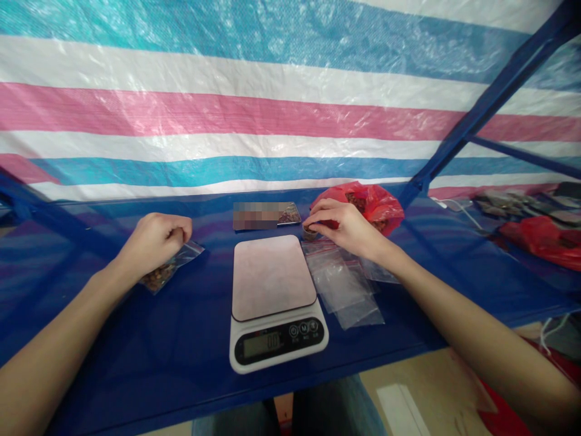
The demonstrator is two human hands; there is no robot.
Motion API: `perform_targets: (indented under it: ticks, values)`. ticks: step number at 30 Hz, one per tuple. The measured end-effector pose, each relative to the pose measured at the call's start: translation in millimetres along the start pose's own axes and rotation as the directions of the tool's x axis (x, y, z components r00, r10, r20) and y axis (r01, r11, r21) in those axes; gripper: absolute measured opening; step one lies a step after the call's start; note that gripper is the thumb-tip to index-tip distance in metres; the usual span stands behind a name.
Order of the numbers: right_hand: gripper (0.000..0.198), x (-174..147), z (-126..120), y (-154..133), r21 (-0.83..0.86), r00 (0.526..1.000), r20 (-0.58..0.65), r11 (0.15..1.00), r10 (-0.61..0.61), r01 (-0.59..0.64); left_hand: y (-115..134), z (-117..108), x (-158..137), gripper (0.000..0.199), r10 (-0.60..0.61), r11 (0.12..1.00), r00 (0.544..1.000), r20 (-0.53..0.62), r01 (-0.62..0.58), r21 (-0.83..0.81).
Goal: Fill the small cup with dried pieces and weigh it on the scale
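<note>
Left hand (157,239) clenched on a filled zip bag (169,269) left of the bare scale (273,300), right hand (341,227) pinching a small cup (310,232) by the red bag (370,203); filling step likely, next needs an empty bag (345,290) opened

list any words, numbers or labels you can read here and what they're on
None can be read.
White digital kitchen scale: the grey display shows faint digits, too dim to read; the three round button markings are too small.
Flat rectangular packet behind the scale: its face is blurred out.
Small clear zip bag of brown pieces in the left hand: no print visible.
</note>
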State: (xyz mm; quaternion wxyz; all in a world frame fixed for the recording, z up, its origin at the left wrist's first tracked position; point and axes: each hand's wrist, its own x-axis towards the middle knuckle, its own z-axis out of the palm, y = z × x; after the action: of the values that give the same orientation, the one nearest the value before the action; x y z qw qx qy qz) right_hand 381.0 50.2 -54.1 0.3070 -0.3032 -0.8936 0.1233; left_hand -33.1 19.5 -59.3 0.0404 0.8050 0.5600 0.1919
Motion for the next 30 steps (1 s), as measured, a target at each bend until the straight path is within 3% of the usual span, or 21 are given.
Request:
perform_targets:
  ticks: [7,15,30]
  values:
    - [0.013,0.7,-4.2,-2.6,0.044,0.999,-0.03,0.999,0.012,-0.01,0.3,-0.1,-0.1,0.022,-0.004,1.0,1.0,0.0,0.004,0.01]
    - [0.008,-0.3,-6.2,2.8,0.103,0.974,-0.158,0.984,0.162,-0.147,-2.4,0.3,-0.3,0.022,-0.002,1.0,1.0,0.001,0.002,0.004]
    - [0.017,-0.9,-9.5,5.8,0.057,0.983,-0.138,0.992,0.121,-0.114,-1.4,0.2,0.7,0.023,-0.004,1.0,1.0,0.006,0.004,0.012]
